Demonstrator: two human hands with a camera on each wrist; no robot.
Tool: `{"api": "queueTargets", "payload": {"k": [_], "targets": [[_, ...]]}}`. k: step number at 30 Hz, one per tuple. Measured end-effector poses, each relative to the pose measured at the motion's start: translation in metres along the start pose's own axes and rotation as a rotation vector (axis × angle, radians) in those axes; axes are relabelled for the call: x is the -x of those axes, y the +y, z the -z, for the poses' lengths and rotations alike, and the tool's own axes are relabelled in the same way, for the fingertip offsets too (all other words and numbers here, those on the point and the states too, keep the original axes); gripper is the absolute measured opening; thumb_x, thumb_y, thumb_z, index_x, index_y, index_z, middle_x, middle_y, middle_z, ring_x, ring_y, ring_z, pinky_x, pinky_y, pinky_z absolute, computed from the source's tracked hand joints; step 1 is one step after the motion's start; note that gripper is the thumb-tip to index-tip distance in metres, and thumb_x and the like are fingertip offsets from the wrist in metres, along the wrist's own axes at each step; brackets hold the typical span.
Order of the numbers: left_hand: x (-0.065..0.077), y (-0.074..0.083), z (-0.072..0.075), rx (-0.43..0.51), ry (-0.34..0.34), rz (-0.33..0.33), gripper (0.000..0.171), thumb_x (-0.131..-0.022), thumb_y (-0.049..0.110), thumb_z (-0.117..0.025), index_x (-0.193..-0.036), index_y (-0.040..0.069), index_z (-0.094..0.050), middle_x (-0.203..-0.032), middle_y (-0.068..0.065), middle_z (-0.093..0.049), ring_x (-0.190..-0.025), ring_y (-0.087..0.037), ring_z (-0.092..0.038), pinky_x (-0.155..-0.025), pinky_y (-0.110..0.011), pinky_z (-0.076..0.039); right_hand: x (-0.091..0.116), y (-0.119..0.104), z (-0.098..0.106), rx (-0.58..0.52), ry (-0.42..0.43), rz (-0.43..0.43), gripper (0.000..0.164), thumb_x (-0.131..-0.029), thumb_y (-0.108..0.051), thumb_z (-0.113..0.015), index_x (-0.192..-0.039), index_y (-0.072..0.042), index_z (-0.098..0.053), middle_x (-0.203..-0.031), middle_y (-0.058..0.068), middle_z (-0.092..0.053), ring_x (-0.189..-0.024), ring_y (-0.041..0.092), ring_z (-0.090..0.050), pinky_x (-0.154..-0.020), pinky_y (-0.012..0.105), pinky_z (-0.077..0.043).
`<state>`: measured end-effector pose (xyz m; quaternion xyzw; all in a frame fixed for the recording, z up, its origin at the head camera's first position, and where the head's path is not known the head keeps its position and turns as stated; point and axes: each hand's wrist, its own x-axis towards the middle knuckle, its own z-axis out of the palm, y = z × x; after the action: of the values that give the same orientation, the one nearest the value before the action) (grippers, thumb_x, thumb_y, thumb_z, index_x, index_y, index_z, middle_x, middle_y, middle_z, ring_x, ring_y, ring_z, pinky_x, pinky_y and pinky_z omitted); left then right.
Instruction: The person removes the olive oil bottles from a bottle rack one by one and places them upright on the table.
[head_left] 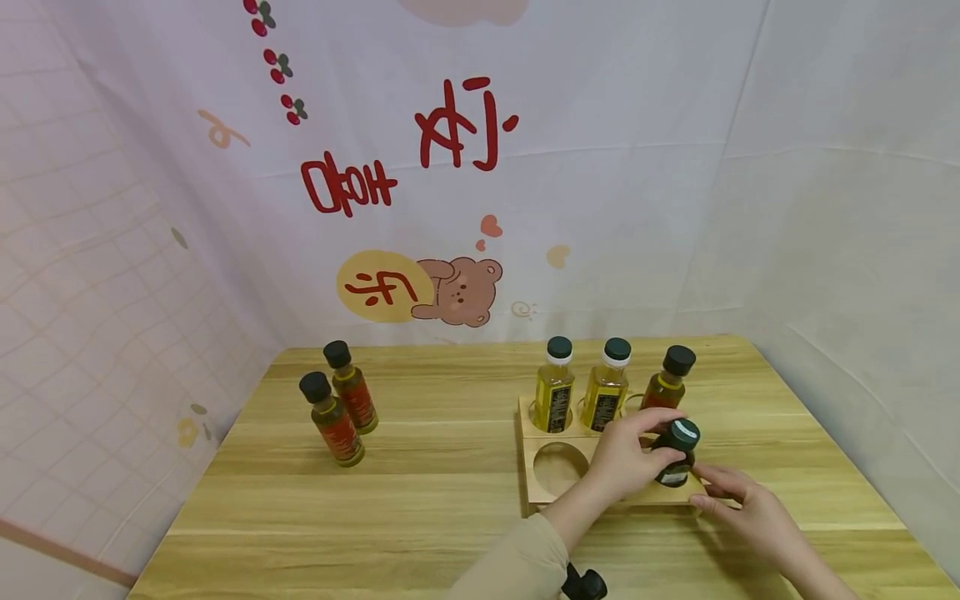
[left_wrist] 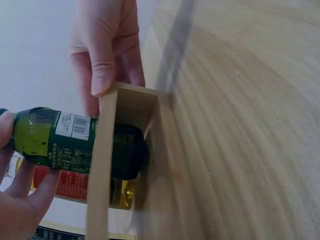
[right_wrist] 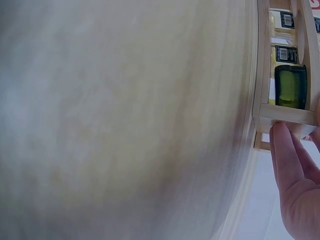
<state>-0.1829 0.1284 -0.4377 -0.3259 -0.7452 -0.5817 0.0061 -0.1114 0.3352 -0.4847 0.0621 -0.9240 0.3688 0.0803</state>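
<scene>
I'm apparently seating a fourth bottle [head_left: 678, 462], left hand [head_left: 627, 454] pinching it, right hand [head_left: 744, 507] gripping the rack [head_left: 583, 442], two red-labelled bottles [head_left: 341, 435] remaining outside.

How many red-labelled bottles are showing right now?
3. Left of the rack, on the table: a nearer bottle and a farther bottle. At the right end of the rack's back row: a third bottle, partly behind the left hand. Others may be hidden.

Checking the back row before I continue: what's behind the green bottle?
A red-labelled bottle stands behind the green bottle, in the rack. In the head view, only its upper part shows; the left hand and green bottle hide the rest.
</scene>
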Motion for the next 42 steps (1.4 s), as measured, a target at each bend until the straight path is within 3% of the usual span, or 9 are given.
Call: {"api": "queueTargets", "payload": {"k": [6, 14, 21, 30, 38, 42], "targets": [[-0.003, 0.008, 0.007, -0.016, 0.035, -0.065, 0.046, -0.087, 0.006, -0.076, -0.129, 0.019, -0.065, -0.115, 0.005, -0.069, -0.099, 0.004, -0.061, -0.082, -0.014, -0.051, -0.001, -0.002, 0.001, -0.027, -0.015, -0.002, 0.044, -0.086, -0.013, -0.078, -0.123, 0.007, -0.066, -0.122, 0.026, -0.062, -0.090, -0.003, -0.061, -0.071, 0.023, -0.054], [-0.005, 0.024, 0.022, -0.016, 0.023, -0.110, 0.046, -0.088, 0.003, -0.074, -0.130, 0.015, -0.062, -0.114, 0.002, -0.070, -0.099, 0.004, -0.062, -0.084, -0.014, -0.050, 0.000, 0.000, 0.000, -0.023, -0.029, -0.018, 0.048, -0.087, -0.015, -0.077, -0.130, 0.003, -0.063, -0.122, 0.021, -0.064, -0.090, -0.004, -0.059, -0.072, 0.021, -0.053], [0.002, 0.028, 0.040, 0.039, 0.023, -0.097, 0.046, -0.088, -0.002, -0.072, -0.131, 0.013, -0.061, -0.118, 0.001, -0.067, -0.106, 0.001, -0.060, -0.087, -0.016, -0.050, 0.002, -0.001, 0.002, -0.011, -0.048, -0.037, 0.052, -0.089, -0.021, -0.075, -0.136, -0.004, -0.060, -0.125, 0.019, -0.062, -0.094, -0.005, -0.057, -0.072, 0.022, -0.053], [0.018, 0.025, 0.076, 0.030, 0.040, -0.095, 0.048, -0.088, -0.006, -0.070, -0.130, 0.014, -0.062, -0.115, -0.002, -0.068, -0.103, -0.005, -0.062, -0.086, -0.021, -0.052, 0.001, -0.001, 0.002, -0.008, -0.035, -0.017, 0.053, -0.089, -0.022, -0.076, -0.137, -0.005, -0.060, -0.126, 0.017, -0.062, -0.094, -0.005, -0.057, -0.072, 0.023, -0.054], [0.031, 0.020, 0.108, -0.019, 0.136, -0.105, 0.049, -0.085, -0.012, -0.068, -0.129, 0.009, -0.061, -0.117, -0.007, -0.067, -0.104, -0.015, -0.064, -0.086, -0.025, -0.054, 0.001, -0.002, 0.003, -0.009, -0.044, -0.025, 0.054, -0.088, -0.023, -0.076, -0.137, -0.006, -0.059, -0.128, 0.019, -0.061, -0.094, -0.006, -0.057, -0.072, 0.023, -0.054], [0.040, 0.018, 0.126, 0.003, 0.170, -0.069, 0.051, -0.085, -0.016, -0.066, -0.130, 0.008, -0.061, -0.122, -0.005, -0.065, -0.107, -0.017, -0.063, -0.090, -0.030, -0.053, 0.001, -0.003, 0.003, -0.011, -0.050, -0.029, 0.055, -0.088, -0.023, -0.075, -0.137, -0.005, -0.059, -0.128, 0.019, -0.060, -0.093, -0.006, -0.057, -0.072, 0.023, -0.054]]}}
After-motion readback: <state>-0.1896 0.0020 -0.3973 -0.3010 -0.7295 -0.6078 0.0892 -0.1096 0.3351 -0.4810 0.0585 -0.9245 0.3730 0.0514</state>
